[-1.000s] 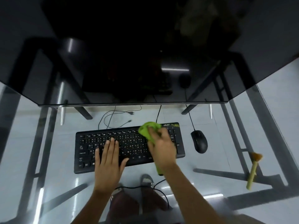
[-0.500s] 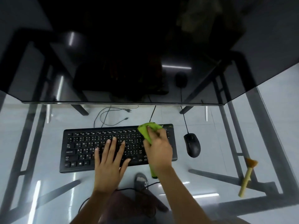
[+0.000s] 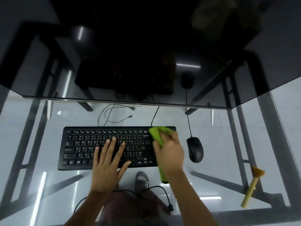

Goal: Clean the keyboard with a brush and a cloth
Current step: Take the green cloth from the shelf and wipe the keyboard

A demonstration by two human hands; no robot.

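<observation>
A black keyboard [image 3: 84,147] lies flat on the glass desk [image 3: 32,128]. My left hand [image 3: 109,162] rests on its middle keys, palm down, fingers spread. My right hand [image 3: 169,152] presses a green cloth [image 3: 157,134] onto the keyboard's right end, at the top corner. A tail of the cloth hangs past my wrist, below the keyboard's front edge. A yellow-handled brush [image 3: 251,188] with tan bristles lies on the desk at the far right, away from both hands.
A black wired mouse [image 3: 195,149] sits just right of the keyboard. A large dark monitor [image 3: 146,54] stands behind. Loose cables [image 3: 114,118] and the desk's metal frame [image 3: 241,128] show through the glass. A cable with a USB plug [image 3: 169,206] lies over my lap.
My right hand and the cloth have slid right, from the keys near the middle-right to the keyboard's top right corner. The left hand stays on the keys. The camera view has shifted.
</observation>
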